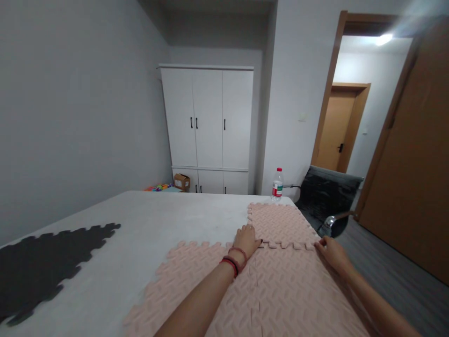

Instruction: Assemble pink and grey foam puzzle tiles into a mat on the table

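Several pink foam mat tiles with jigsaw edges lie on the white table. The far tile (277, 222) meets the near right tile (301, 285) along a toothed seam with dark gaps showing between some teeth. My left hand (246, 239) grips the far tile at its near left corner, thumb on the seam and fingers curled over the side edge. At the seam's right end, my right hand (329, 252) pinches the tile edge between thumb and fingers. Left of these, another pink tile (196, 276) lies joined, partly covered by my left forearm.
A dark grey foam tile (45, 262) lies on the table's (140, 224) left side. A red-capped plastic bottle (277, 185) stands at the far right corner. Beyond are a black chair (328, 196), a cardboard box (182, 181) and a white cabinet (210, 121).
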`<state>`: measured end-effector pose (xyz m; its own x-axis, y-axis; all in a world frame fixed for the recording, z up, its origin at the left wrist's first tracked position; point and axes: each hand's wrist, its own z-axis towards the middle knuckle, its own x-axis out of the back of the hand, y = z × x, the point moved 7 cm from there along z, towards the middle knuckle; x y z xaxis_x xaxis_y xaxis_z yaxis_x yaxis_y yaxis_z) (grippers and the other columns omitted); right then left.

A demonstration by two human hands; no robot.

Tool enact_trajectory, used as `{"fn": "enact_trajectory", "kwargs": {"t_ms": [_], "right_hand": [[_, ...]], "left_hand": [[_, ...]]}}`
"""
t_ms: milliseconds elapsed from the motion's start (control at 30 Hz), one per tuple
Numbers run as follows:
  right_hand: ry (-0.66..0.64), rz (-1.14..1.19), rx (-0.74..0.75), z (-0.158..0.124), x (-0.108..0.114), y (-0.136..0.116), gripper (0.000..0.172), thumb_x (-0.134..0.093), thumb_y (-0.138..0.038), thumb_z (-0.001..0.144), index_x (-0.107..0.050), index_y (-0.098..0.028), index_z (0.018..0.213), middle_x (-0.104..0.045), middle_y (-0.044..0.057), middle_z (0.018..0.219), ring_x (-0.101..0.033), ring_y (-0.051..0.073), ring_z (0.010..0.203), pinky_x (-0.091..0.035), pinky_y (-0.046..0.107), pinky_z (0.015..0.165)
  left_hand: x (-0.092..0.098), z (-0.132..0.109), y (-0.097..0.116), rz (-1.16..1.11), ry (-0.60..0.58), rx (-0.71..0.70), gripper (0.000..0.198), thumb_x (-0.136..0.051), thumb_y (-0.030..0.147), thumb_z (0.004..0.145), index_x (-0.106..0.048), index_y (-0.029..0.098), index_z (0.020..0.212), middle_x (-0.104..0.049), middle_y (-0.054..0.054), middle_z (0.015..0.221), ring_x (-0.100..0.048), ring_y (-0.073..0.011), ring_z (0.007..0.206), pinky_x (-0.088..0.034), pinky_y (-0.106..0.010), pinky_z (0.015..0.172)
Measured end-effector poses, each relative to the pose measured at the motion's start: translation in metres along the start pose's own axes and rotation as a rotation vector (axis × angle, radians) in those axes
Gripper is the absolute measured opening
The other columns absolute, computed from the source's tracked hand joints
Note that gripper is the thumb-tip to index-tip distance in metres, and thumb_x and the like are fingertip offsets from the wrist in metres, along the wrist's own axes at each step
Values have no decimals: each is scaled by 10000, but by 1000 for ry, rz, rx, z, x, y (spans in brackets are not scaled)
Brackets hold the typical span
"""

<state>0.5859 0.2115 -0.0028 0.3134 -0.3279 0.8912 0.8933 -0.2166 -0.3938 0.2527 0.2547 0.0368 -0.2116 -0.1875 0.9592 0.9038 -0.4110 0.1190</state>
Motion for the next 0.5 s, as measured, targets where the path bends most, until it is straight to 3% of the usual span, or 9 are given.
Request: {"fn": "enact_trajectory", "kwargs": {"t_ms": [167, 367, 500], "right_hand": [[-49, -200, -10, -2, 6, -14, 235, -405, -377, 823, -559, -198, 817, -610, 136, 997, -607, 267, 842, -431, 376, 702], [-93, -225, -44, -4, 8, -15, 234, -434, -365, 824, -590, -191, 826, -626, 130, 918, -613, 269, 834, -458, 384, 714], [-53, -260, 9, 0, 12, -34, 322, -410, -364, 842, -580, -171, 1036, -551, 173, 1135, -533, 319, 1048, -424, 443, 843]], "left_hand": [[1, -4, 8, 73, 20, -14, 337, -536, 389, 851, -550, 153, 1092, -554, -79, 1150, -528, -221, 1053, -442, -447, 883], [1, -10, 13, 124, 15, -24, 346, -528, 396, 854, -545, 156, 1101, -548, -79, 1158, -528, -221, 1046, -432, -452, 888], [4, -13, 29, 113, 20, -129, 361, -463, 340, 888, -478, 189, 1217, -504, -89, 1226, -455, -254, 1139, -316, -509, 975]]}}
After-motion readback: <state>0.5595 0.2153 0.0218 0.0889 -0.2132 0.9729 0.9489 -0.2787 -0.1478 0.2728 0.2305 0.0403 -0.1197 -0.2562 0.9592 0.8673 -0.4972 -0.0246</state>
